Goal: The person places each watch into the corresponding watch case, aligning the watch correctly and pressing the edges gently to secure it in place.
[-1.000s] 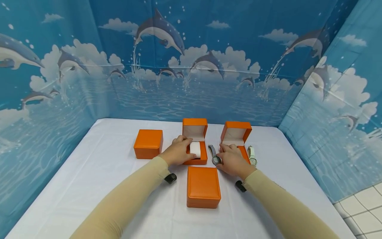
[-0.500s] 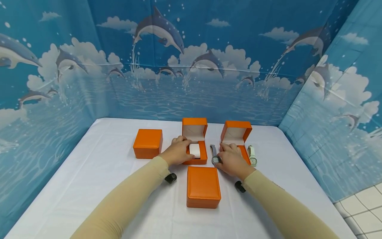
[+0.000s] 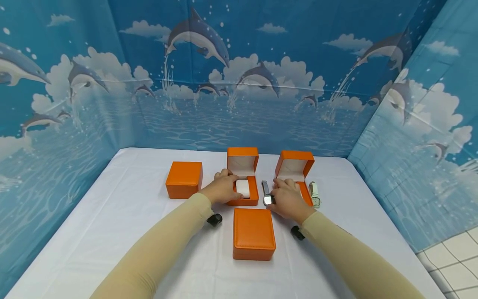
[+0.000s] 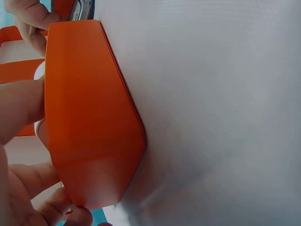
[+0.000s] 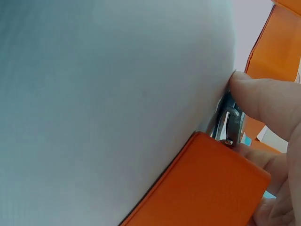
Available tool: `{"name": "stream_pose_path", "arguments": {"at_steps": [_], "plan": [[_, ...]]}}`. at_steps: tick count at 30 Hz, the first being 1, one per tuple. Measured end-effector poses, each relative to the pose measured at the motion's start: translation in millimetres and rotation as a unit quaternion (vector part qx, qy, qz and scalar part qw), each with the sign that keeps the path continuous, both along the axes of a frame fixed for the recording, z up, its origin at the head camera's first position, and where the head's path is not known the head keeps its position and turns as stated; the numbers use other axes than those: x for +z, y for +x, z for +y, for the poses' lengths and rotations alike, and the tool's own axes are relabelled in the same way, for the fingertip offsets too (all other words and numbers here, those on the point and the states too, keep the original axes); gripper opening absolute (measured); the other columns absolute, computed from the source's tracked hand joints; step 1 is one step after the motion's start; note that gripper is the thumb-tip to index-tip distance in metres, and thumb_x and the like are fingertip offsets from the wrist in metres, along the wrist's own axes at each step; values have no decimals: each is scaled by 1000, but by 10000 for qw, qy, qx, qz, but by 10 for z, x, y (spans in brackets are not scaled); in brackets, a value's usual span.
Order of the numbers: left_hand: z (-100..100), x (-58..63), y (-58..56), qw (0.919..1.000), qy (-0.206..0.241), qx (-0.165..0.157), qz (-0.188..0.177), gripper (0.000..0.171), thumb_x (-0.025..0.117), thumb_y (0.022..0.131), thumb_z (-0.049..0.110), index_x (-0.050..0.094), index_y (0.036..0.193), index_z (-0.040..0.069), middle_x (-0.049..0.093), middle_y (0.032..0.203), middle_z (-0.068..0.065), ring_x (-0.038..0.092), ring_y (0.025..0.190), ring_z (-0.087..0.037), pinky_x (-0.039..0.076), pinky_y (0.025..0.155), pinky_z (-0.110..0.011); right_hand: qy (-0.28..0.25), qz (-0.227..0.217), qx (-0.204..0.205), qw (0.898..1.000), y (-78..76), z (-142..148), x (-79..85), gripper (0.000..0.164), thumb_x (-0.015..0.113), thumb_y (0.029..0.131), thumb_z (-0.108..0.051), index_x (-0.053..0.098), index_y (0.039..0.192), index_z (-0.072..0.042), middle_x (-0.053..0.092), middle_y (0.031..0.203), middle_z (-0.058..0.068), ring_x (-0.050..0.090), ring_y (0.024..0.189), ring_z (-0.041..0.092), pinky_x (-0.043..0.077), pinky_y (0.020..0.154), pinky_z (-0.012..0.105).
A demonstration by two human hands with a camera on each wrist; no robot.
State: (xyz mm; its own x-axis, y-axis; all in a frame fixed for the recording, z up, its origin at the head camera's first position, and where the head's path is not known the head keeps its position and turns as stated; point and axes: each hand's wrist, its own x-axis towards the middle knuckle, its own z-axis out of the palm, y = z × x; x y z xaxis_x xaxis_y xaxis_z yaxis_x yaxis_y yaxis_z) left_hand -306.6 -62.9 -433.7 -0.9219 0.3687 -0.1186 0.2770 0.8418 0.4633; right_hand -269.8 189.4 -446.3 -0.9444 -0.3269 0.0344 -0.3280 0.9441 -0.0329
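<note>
Cushion, white, seated in the middle open box, no watch showing on it. Left hand gripping that box, thumb at the near wall, fingers round the left side. Right hand reaching across the left part of the right open box, thumb and a finger seemingly pinching the silver watch, low at the white cloth between both open boxes; hard to tell whether lifted or resting. Interior of the right open box mostly hidden behind the hand. Pale green watch just right of that box, touched by neither hand. Far-left closed box and near closed box with lids down, contents unseen. Partway along, by judgement. Done, as far as shown: two boxes open, one watch in the fingers. Left: middle cushion bare, both watches outside any box, two lids up.
</note>
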Motion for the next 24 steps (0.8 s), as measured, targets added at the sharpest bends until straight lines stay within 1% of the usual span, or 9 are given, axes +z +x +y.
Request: {"name": "stream_pose_path", "arguments": {"at_steps": [3,6,11,14,16,19,22,24], "plan": [[-4,-3,0,10000,-9,3,26,74,79,93,47,52,156,16,38,155,-12,37,131,-31,48,108,-44,-48,46,-37,10000,10,-19,1,49,86,87,-44,79,120,-9,51,157,19,42,135,40,37,101,53],[-17,-4,4,9999,-72,-31,84,75,78,93,48,52,156,16,40,152,-12,38,129,-31,47,107,-44,-95,111,-56,9999,19,-35,-13,47,86,87,-44,79,119,-11,58,149,16,44,131,39,36,100,53],[-56,-4,13,9997,-168,-135,94,77,76,95,50,49,159,17,42,146,-11,40,123,-28,47,103,-41,-214,178,-28,9996,29,-58,-20,40,86,87,-40,79,115,-13,71,126,9,47,118,34,33,99,56],[-71,-6,9,9996,-164,-200,101,76,75,96,50,49,159,17,43,144,-10,40,121,-27,47,102,-41,-311,49,-79,9995,28,-71,-8,36,87,87,-37,79,113,-13,75,110,4,48,117,32,30,103,57],[-74,-7,5,9994,-179,-247,159,74,74,96,49,50,158,16,44,143,-11,41,121,-28,46,103,-42,-376,-73,-118,9992,23,-79,-2,37,86,88,-36,78,115,-12,76,104,2,48,118,31,28,104,58],[-72,-11,-3,9990,-230,-284,260,72,75,96,48,53,156,15,46,140,-10,43,118,-28,44,103,-43,-443,-196,-160,9987,19,-86,6,44,87,88,-34,76,124,-12,78,105,2,49,120,30,26,105,57],[-69,-15,-7,9990,-217,-255,295,72,76,95,49,54,155,15,47,139,-10,43,117,-28,43,103,-44,-444,-167,-118,9988,20,-81,10,48,87,88,-32,74,130,-13,79,113,3,51,119,30,27,103,57],[-68,-19,-10,9992,-200,-229,276,73,76,94,49,54,155,15,47,140,-10,43,118,-27,42,103,-43,-457,-117,-70,9989,25,-73,10,49,87,88,-30,73,132,-15,79,116,3,52,118,30,27,103,57]]}}
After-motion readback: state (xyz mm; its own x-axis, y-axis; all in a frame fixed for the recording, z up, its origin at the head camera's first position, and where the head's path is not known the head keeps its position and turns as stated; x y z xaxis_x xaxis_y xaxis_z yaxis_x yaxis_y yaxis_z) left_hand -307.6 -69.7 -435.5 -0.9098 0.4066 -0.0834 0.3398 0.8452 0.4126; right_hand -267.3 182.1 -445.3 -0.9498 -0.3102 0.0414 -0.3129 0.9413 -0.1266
